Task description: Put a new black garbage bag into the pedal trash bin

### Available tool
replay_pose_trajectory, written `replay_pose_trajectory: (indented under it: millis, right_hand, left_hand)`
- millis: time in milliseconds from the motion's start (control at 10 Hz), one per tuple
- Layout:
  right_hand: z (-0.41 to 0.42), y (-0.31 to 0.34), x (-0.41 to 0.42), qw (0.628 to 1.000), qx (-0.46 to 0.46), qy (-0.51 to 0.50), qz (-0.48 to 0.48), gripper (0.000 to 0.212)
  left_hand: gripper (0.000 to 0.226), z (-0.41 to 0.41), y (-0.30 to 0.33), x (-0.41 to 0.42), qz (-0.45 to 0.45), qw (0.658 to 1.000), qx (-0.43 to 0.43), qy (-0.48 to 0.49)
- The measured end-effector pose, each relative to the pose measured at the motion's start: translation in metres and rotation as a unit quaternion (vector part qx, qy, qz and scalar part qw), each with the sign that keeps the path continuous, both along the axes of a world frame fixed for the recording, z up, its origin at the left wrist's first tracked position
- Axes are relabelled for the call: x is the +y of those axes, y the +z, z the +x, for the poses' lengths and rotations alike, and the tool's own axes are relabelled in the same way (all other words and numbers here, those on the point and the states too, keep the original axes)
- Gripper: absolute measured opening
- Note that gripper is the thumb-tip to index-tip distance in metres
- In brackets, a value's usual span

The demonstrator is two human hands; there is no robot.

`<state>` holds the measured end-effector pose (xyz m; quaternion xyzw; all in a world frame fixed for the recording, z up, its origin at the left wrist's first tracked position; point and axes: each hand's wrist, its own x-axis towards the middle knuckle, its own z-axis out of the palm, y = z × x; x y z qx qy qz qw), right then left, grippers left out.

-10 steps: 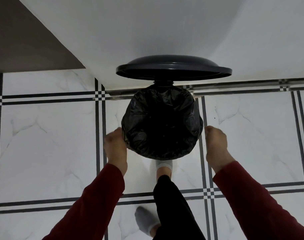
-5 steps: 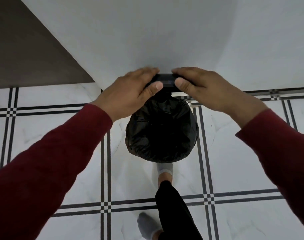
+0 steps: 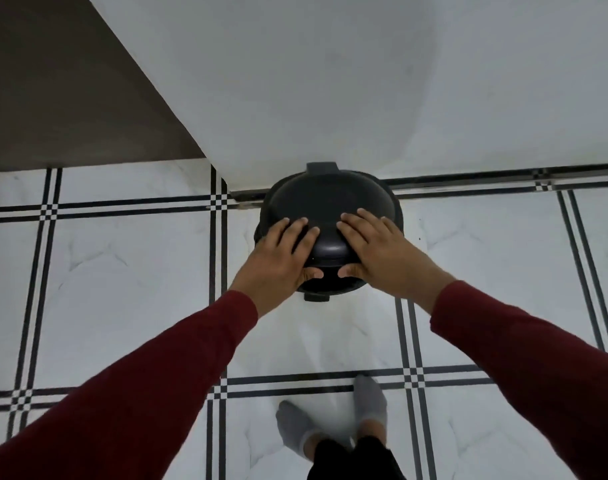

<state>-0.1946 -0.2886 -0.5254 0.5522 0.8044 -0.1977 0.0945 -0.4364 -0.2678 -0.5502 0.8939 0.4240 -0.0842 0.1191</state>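
While resting flat on the closed dark lid (image 3: pixel 330 206) of the pedal trash bin (image 3: pixel 328 287), left hand (image 3: pixel 278 263) and right hand (image 3: pixel 378 254) seen side by side, fingers (image 3: pixel 297 226) straight and spread across the dome, thumbs tucked at its near edge, gripping nothing. Positioned directly ahead of and below both hands, against the white wall (image 3: pixel 330 81) on the tiled floor (image 3: pixel 122 271), with hinge tab at the far side and pedal (image 3: pixel 316 297) poking out at the near side. Neither hand nearer than the other; each set an equal reach from the lid's centre line. Black garbage bag not visible with lid down; presumably inside, though impossible to confirm. Judged close to finished, with only a lift of both palms straight up and back left. Grey-socked feet (image 3: pixel 330 424) planted well apart from the pedal.
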Motion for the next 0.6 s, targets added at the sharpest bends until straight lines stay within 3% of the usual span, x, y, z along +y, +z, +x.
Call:
replay_pose_trajectory:
  millis: [100, 300, 400, 600]
  right_hand:
    - [-0.003, -0.034, -0.029, 0.999, -0.012, 0.0, 0.049, 0.079]
    - [-0.016, -0.066, -0.042, 0.995, 0.078, -0.052, -0.019, 0.055]
    - [-0.019, -0.053, -0.037, 0.981, 0.125, -0.129, -0.076, 0.044]
    - [-0.013, 0.036, -0.008, 0.967, 0.098, -0.205, -0.117, 0.044]
  left_hand:
    - [0.073, 0.006, -0.03, -0.028, 0.006, 0.999, 0.033, 0.017]
    - [0.065, 0.015, -0.052, -0.05, -0.023, 0.994, 0.08, 0.065]
    - [0.064, 0.025, -0.035, -0.052, -0.041, 0.992, 0.078, 0.088]
    - [0.064, 0.045, 0.058, -0.032, -0.058, 0.991, 0.038, 0.116]
